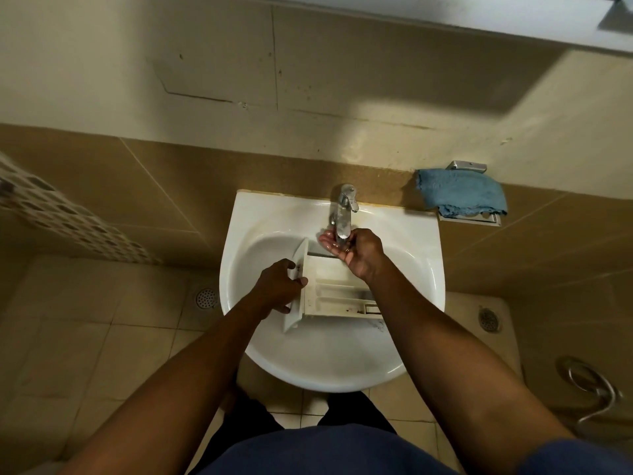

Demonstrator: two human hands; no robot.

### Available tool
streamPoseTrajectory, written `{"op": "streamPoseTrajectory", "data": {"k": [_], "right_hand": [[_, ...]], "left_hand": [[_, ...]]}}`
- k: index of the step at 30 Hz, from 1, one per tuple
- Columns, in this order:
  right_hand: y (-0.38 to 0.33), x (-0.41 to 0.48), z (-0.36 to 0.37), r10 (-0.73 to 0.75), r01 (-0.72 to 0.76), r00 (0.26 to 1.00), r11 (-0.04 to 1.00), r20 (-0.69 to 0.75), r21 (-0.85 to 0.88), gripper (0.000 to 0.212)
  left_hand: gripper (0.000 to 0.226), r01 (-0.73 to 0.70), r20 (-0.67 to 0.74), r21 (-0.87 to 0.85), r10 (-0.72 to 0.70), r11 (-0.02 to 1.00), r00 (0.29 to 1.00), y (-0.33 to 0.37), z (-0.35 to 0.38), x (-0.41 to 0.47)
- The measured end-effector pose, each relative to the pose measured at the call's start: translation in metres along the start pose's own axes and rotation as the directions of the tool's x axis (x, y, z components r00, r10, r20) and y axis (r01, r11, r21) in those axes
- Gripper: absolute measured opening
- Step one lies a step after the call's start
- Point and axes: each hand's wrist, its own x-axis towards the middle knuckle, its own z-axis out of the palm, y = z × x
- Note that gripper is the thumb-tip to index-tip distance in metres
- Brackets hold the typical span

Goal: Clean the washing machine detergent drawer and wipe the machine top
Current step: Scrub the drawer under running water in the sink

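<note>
Fingers (pixel 290 264) of the left hand (pixel 277 286) curl over the top edge of the front panel (pixel 297 255) of the detergent drawer (pixel 337 289), with the thumb hooked round the panel's inner face, so this hand grips the drawer. Turned palm up directly beneath the spout of the chrome faucet (pixel 344 214), the right hand (pixel 361 255) has its fingers (pixel 328 240) loosely cupped, glistening wet and holding nothing; whether water is running I cannot tell. The white drawer lies inside the basin of the white sink (pixel 260 228), open side up, with the panel to the left and the compartments stretching to the right, the far end hidden under the right forearm; brownish grime marks the compartment walls. Both bare forearms reach in from the lower edge, above a dark blue garment (pixel 325 454). On the tan tiled wall just right of the sink a blue cloth (pixel 460 195) is draped over a metal holder (pixel 469 219). A floor drain (pixel 206 298) shows in the beige tiles left of the sink and a second drain (pixel 489 318) to the right, with a looped metal hose (pixel 589 382) at the far right
</note>
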Motion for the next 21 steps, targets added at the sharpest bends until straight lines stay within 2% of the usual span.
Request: {"op": "streamPoseTrajectory", "data": {"k": [5,8,10,12,13,14,18,21], "right_hand": [[0.026,-0.001,-0.009,-0.013,0.012,1.000,0.982,-0.003,-0.189,0.034],[0.042,-0.016,-0.012,-0.103,0.110,0.994,0.899,0.040,-0.424,0.032],[0.057,-0.030,-0.016,-0.158,0.194,0.981,0.707,0.115,-0.680,0.030],[0.068,-0.045,-0.029,-0.176,0.304,0.951,0.354,0.256,-0.885,0.029],[0.069,-0.051,-0.036,-0.169,0.358,0.929,0.175,0.330,-0.917,0.030],[0.066,-0.056,-0.040,-0.159,0.395,0.910,0.053,0.382,-0.917,0.030],[0.049,-0.057,-0.033,-0.246,0.410,0.862,-0.177,0.443,-0.895,0.044],[0.066,-0.052,-0.028,-0.128,0.454,0.835,-0.389,0.535,-0.802,0.064]], "left_hand": [[0.055,0.003,-0.008,-0.021,-0.004,1.000,1.000,0.000,0.001,-0.002],[0.054,-0.006,-0.015,-0.021,0.006,1.000,1.000,-0.001,0.002,-0.002],[0.054,-0.008,-0.024,-0.024,0.007,1.000,1.000,-0.001,0.002,-0.002],[0.053,-0.009,-0.026,-0.020,0.008,1.000,1.000,0.000,0.002,-0.002],[0.053,-0.011,-0.024,-0.015,0.011,1.000,1.000,0.000,0.001,-0.002],[0.054,-0.014,-0.021,-0.010,0.013,1.000,1.000,-0.001,0.001,-0.001],[0.056,-0.011,-0.022,-0.009,0.011,1.000,1.000,-0.003,0.000,0.001],[0.055,-0.020,-0.027,-0.018,0.019,1.000,0.999,-0.003,0.000,-0.001]]}}
